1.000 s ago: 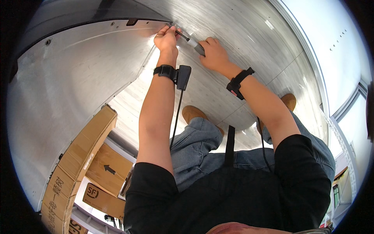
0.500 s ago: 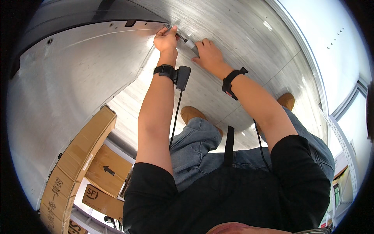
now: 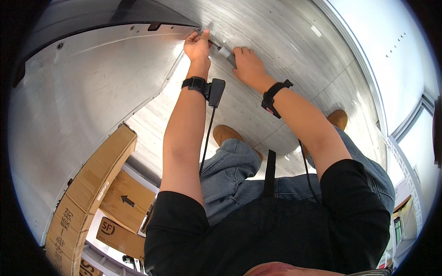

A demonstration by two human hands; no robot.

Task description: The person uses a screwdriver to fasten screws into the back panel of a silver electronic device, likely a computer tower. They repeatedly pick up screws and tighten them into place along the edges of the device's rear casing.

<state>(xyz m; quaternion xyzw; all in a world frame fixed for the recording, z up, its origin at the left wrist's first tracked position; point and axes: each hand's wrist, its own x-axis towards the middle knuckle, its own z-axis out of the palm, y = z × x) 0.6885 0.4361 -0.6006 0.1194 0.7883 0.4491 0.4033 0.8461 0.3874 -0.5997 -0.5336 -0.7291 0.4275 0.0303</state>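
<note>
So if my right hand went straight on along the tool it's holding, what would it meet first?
Probably your left hand, at the far end of the grey tool your right hand holds, though depth is unclear.

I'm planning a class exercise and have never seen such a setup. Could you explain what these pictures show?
There is no robot: these are a person's two bare hands, seen from a head-worn fisheye camera looking down, so straight edges bend. The right hand holds a grey-handled tool. The left hand is at the tool's thin, dark shaft, by the corner of a large metal panel; whether it grips the shaft is unclear. Each wrist wears a black strapped-on device. Below is a pale wood-grain floor, with brown shoes on it. Cardboard boxes are at lower left.
</note>
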